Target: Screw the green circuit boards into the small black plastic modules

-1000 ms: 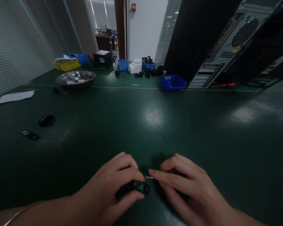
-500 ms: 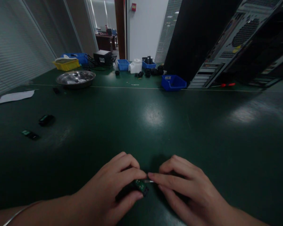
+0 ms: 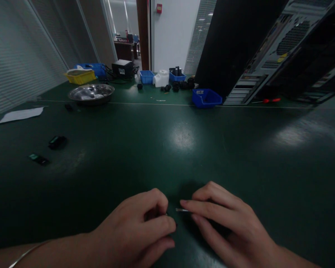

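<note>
My left hand (image 3: 141,229) rests low on the dark green table (image 3: 184,149), its fingers curled over a small black part that is now almost wholly hidden under them. My right hand (image 3: 226,223) lies just to its right, holding a thin tool with a silvery metal tip (image 3: 181,210) that points left at the left hand's fingertips. A thin bangle circles my left wrist.
Two small black parts (image 3: 57,142) (image 3: 38,159) lie at the left. A steel bowl (image 3: 91,92), a yellow bin (image 3: 79,76), blue bins (image 3: 206,98) (image 3: 146,76), a white paper (image 3: 20,114) and a red-handled screwdriver (image 3: 270,100) sit farther back. Computer cases (image 3: 268,52) stand at the right.
My left fingers have curled tighter, so the black part with its green face no longer shows. The right hand's metal tip stays at the left fingertips.
</note>
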Tool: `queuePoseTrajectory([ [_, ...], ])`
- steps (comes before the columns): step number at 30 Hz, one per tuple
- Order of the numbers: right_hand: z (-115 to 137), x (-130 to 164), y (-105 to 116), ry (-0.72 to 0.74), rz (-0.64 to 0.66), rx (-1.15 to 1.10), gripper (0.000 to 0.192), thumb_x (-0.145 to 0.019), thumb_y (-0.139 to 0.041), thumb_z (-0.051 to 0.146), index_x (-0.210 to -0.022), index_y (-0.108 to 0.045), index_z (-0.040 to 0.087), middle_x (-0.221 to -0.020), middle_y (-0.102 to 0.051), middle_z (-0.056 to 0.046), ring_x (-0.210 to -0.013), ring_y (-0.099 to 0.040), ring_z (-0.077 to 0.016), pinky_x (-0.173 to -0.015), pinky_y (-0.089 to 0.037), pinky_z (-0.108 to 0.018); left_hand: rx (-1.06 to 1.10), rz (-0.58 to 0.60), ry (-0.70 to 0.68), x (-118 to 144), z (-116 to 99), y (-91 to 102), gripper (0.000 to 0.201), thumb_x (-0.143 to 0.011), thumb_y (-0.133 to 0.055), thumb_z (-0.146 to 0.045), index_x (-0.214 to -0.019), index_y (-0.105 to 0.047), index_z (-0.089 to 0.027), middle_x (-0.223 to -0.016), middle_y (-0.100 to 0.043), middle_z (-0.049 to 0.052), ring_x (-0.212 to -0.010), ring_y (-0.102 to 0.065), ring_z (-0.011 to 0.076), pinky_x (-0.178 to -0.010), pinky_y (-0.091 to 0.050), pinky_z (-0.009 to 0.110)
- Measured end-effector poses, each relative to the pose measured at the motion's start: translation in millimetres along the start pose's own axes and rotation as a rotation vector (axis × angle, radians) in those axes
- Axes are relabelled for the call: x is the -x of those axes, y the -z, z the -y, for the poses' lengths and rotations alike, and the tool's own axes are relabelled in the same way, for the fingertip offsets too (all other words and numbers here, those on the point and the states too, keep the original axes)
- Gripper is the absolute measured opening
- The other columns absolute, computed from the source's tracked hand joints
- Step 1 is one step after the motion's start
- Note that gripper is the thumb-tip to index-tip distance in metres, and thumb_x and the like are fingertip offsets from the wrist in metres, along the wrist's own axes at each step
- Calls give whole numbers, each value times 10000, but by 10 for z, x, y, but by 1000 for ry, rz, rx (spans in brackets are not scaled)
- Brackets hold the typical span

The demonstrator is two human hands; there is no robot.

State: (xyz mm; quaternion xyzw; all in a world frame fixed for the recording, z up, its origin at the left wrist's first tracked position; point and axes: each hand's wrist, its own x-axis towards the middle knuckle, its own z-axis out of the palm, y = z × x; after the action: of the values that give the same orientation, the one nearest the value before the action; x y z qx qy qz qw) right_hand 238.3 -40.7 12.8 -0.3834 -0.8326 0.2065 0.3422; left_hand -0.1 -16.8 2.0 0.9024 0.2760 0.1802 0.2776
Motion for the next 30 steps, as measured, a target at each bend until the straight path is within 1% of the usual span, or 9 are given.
queuePoseTrajectory([
  [5, 0, -5, 6, -3, -16, -33, 319, -870, -540, 9, -1104, -699, 158, -873, -677, -73, -754, -634, -173, -623, -544, -281, 42, -22, -21, -22, -13, 33, 207, -872, -604, -81, -1000, -656, -235, -1050, -625, 37, -867, -588, 165, -770, -503, 239],
  [8, 2, -13, 8, -5, -31, -54, 336, -869, -541, 12, -1122, -690, 175, -881, -683, -70, -757, -639, -174, -630, -550, -284, 73, -25, -39, -30, -7, 45, 192, -883, -595, -80, -989, -649, -231, -1043, -654, 31, -901, -607, 169, -818, -506, 244],
  [13, 16, -8, 14, -16, -30, -71, 334, -871, -541, 18, -1114, -694, 189, -876, -689, -67, -756, -647, -178, -631, -558, -285, 82, -64, -60, -39, -4, 20, 152, -900, -583, -88, -960, -637, -217, -1003, -673, 29, -883, -616, 169, -821, -505, 250],
  [17, 15, 2, 16, -22, -26, -78, 321, -867, -547, 11, -1103, -692, 172, -881, -695, -75, -757, -643, -181, -639, -561, -292, 44, -86, -84, -39, 13, -5, 165, -908, -585, -86, -998, -645, -211, -997, -683, 30, -878, -622, 174, -819, -505, 261],
  [21, 14, -12, 5, -13, -48, -91, 365, -858, -553, 2, -1140, -682, 195, -896, -700, -71, -776, -654, -182, -649, -569, -291, -20, -89, -142, -32, 20, 17, 140, -929, -579, -113, -987, -675, -197, -973, -710, 42, -850, -649, 186, -787, -525, 272],
  [24, 16, -19, -8, -26, -75, -88, 395, -849, -556, -7, -1150, -680, 217, -897, -703, -64, -783, -662, -181, -661, -574, -292, -122, -92, -171, -22, -10, 41, 186, -968, -519, -126, -989, -691, -193, -963, -734, 47, -847, -671, 192, -786, -537, 282],
  [28, 1, 0, -17, -21, -96, -92, 369, -853, -562, 5, -1126, -685, 223, -878, -703, -61, -770, -658, -179, -660, -572, -292, -196, -140, -181, -12, -52, 34, 241, -1008, -446, -144, -1001, -684, -187, -971, -741, 55, -872, -683, 197, -794, -544, 290],
  [30, -6, 11, -11, -28, -66, -96, 360, -858, -562, 7, -1124, -688, 214, -878, -703, -68, -774, -657, -182, -659, -572, -295, -200, -142, -177, -15, -60, 31, 258, -1016, -428, -141, -1002, -682, -182, -968, -741, 58, -877, -684, 195, -799, -547, 284],
])
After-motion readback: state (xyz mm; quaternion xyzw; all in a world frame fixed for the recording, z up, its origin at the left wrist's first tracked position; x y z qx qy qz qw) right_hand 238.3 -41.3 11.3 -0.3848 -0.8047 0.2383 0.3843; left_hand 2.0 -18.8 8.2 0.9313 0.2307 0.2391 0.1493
